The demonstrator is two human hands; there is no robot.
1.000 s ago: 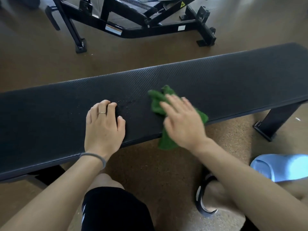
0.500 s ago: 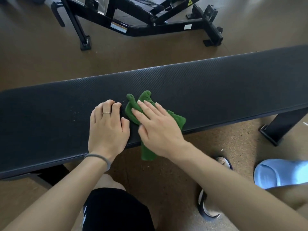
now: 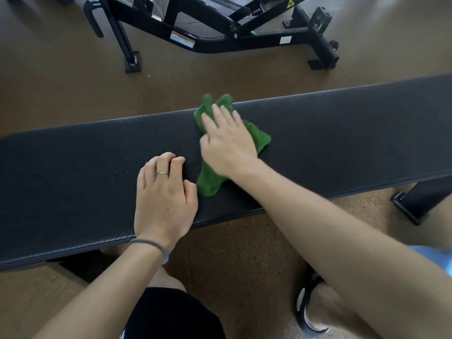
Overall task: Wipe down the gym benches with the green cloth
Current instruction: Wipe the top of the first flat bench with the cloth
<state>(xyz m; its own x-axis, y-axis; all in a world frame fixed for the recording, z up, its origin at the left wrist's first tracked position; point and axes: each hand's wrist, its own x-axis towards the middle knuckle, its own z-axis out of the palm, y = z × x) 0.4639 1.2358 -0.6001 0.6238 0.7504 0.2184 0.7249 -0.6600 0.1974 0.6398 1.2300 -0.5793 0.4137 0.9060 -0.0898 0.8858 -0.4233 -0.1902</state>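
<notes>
I log: right hand [image 3: 226, 143], fingers straight, pressing green cloth [image 3: 259, 138] flat on black bench [image 3: 342, 133]. Left hand [image 3: 163, 199], loosely curled, rests on bench, holding nothing.

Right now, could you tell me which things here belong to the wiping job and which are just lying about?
In the job: green cloth, bench, right hand pressing the cloth, left hand resting on the bench.
Lying about: black exercise machine, blue slipper.

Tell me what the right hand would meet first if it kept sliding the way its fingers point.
The right hand, pressing the crumpled green cloth on the long black padded bench, points toward the bench's far edge. Beyond that lies brown floor, then probably the black metal machine frame; depth is unclear.
</notes>
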